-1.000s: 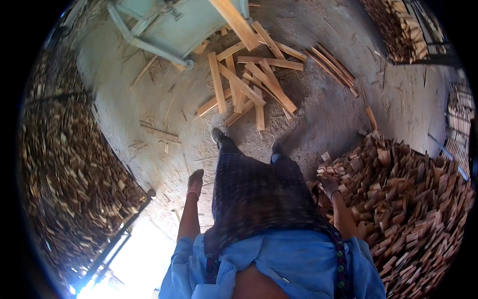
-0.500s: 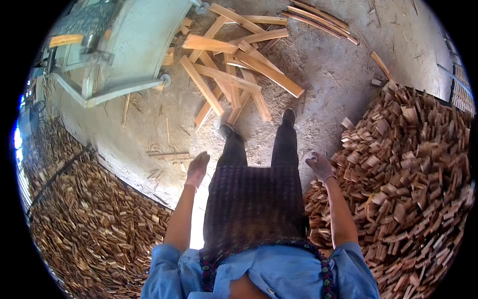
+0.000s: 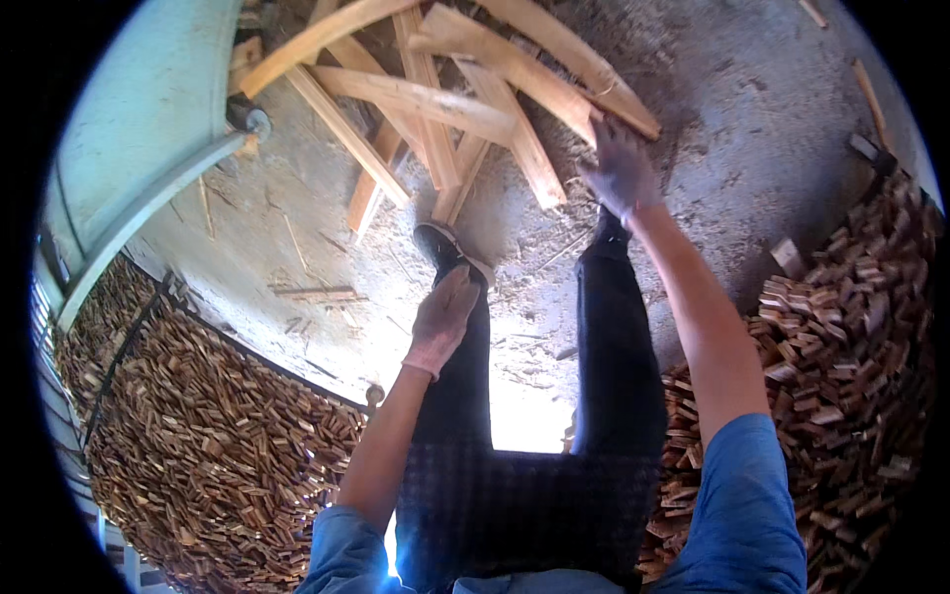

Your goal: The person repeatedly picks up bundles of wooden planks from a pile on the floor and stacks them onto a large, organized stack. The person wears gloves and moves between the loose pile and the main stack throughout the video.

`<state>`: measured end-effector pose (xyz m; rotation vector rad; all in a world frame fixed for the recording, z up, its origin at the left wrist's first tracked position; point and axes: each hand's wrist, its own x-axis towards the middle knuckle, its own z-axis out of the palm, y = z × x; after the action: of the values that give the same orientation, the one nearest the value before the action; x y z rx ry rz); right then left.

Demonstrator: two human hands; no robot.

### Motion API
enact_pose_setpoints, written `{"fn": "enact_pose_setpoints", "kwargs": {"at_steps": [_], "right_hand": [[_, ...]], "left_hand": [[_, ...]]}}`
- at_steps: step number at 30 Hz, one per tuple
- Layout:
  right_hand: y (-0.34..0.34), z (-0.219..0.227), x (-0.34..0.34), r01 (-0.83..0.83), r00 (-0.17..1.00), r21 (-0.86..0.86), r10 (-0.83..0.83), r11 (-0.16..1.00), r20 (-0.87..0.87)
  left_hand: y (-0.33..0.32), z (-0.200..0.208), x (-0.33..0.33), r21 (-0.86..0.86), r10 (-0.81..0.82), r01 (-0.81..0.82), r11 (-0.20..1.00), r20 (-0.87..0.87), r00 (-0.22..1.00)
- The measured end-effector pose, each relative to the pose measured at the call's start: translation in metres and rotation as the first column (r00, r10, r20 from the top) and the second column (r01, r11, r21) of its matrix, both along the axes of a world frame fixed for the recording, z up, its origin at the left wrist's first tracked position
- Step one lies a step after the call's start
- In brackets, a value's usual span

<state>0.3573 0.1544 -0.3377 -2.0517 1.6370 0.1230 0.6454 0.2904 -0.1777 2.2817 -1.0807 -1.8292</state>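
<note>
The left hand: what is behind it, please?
Behind the left hand is a dark trouser leg, visible on the hand's right side; the part directly behind is covered.

No text, label, number or sign can be read.

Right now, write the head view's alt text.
The person's right hand is at the near end of a wooden board among others strewn on the floor; the left hand is over the left leg. Wood heaps flank the person.

A greenish panel [image 3: 148, 119] stands left, a wood-block heap [image 3: 841, 386] right.
</note>
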Motion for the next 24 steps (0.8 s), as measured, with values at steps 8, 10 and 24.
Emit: {"fn": "enact_pose_setpoints", "kwargs": {"at_steps": [8,10,24], "right_hand": [[-0.021,-0.132,0.017,0.181,0.919,-0.059,-0.19,0.982,-0.345],[-0.029,-0.132,0.014,0.129,0.955,-0.043,-0.136,0.991,-0.263],[-0.076,-0.114,-0.009,-0.168,0.985,-0.178,0.161,0.969,-0.056]], "left_hand": [[-0.073,-0.128,-0.031,-0.204,0.136,-0.109,0.973,0.127,0.982],[-0.109,-0.15,-0.027,-0.493,-0.061,0.26,0.83,0.383,0.922],[-0.273,-0.265,-0.101,0.143,-0.699,0.989,-0.034,0.704,-0.126]]}}
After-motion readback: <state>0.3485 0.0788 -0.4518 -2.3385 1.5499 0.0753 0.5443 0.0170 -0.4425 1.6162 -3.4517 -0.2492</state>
